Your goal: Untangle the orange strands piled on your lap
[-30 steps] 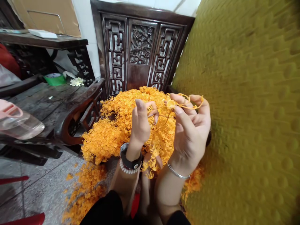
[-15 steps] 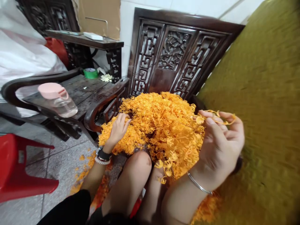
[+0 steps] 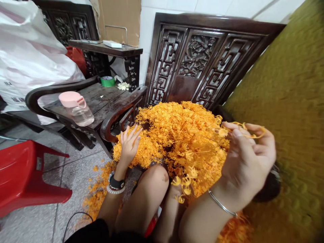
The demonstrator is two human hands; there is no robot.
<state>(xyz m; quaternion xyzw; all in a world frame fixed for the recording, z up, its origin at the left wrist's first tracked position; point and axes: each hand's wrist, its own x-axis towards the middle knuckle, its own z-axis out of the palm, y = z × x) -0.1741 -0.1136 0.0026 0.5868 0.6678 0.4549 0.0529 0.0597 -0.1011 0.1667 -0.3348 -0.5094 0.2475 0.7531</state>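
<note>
A large heap of small orange plastic pieces [image 3: 179,125], thin and curly with flower-like ends, lies on the seat before my knees. My left hand [image 3: 130,144] rests over the heap's left part with its fingers spread, holding nothing I can see. My right hand [image 3: 249,158] is raised at the heap's right side, thumb and fingers pinched on an orange plastic piece [image 3: 255,136]. One thin strand of it loops over the fingers, and a rounded end shows by the fingertips. Several loose pieces [image 3: 182,185] lie by my knee.
A dark carved wooden chair back [image 3: 192,57] stands behind the heap. To the left are a pink-lidded bottle [image 3: 78,109], green tape [image 3: 107,81] and a red stool [image 3: 32,175]. A yellow-green woven mat [image 3: 286,101] rises at the right. Orange pieces [image 3: 97,195] litter the floor.
The view has shifted, so everything sits further right in the picture. My left hand's fingers have spread wider and lifted. My right hand keeps its pinch on the orange piece.
</note>
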